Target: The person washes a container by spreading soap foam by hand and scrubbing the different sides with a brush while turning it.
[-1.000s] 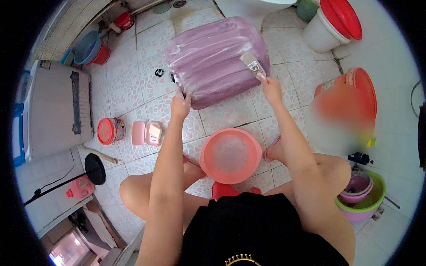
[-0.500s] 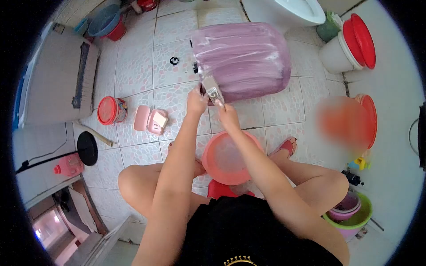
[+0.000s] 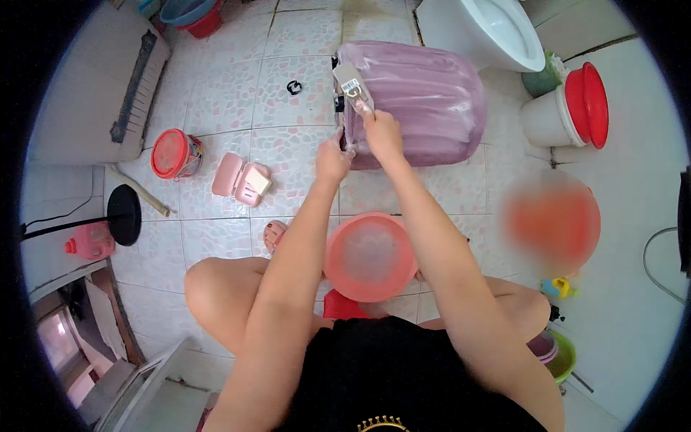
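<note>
A purple ribbed suitcase [image 3: 425, 101] lies flat on the tiled floor, streaked with white suds. My right hand [image 3: 380, 129] grips the handle of a pale brush [image 3: 351, 83], whose head rests on the suitcase's left end. My left hand [image 3: 334, 158] is closed on the suitcase's near left corner, just below the brush. Between my feet stands a pink basin [image 3: 371, 257] holding cloudy water. Left of the suitcase, a small black ring-shaped piece [image 3: 294, 88] lies on the tiles.
An open pink soap box [image 3: 242, 180] and a red-lidded bucket [image 3: 176, 154] stand at left. The toilet [image 3: 497, 32] is behind the suitcase. At right are a white bucket [image 3: 553, 117] and a partly blurred red tub [image 3: 576, 223]. A green basin [image 3: 563, 358] sits lower right.
The brush in my right hand has gone from the suitcase's right part to its near left corner, then up along the left end. My left hand stays at the corner. The view has shifted.
</note>
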Tool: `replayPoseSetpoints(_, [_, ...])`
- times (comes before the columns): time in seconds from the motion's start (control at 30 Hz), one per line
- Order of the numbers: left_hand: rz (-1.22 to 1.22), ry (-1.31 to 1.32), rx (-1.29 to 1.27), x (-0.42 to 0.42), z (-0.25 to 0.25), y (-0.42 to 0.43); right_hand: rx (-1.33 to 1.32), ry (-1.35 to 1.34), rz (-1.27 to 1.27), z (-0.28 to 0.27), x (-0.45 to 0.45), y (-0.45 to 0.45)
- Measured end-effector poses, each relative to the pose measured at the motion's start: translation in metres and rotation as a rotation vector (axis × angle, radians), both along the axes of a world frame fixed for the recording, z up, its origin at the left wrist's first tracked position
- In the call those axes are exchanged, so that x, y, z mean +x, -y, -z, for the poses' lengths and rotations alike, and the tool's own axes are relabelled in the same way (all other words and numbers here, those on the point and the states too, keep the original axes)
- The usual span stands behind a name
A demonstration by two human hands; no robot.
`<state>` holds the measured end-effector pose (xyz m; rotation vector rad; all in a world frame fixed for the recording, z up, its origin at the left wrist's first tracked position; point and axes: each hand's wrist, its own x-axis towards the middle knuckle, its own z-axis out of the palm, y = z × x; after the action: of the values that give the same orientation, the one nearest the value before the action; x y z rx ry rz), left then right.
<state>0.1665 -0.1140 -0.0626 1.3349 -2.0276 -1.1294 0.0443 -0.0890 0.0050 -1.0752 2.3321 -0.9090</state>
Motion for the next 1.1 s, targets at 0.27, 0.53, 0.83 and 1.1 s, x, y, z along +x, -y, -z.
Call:
replayPoseSetpoints(0.27, [-0.053, 0.025, 0.102, 0.009, 0.011, 0.001, 0.090, 0.010, 0.016, 0.049, 0.050, -0.100])
replayPoseSetpoints(0.53, [-0.049, -0.025, 0.162, 0.005, 0.003, 0.001, 0.067, -0.015, -0.022, 0.007, 0.027, -0.049])
replayPoseSetpoints(0.83, [-0.043, -0.101, 0.131, 0.003, 0.012, 0.003, 0.119, -0.019, -0.002, -0.007, 0.007, 0.003])
replayPoseSetpoints(1.1, [-0.019, 0.022, 0.151, 0.010, -0.002, 0.000, 0.124, 0.074, -0.004, 0.055, 0.045, -0.093])
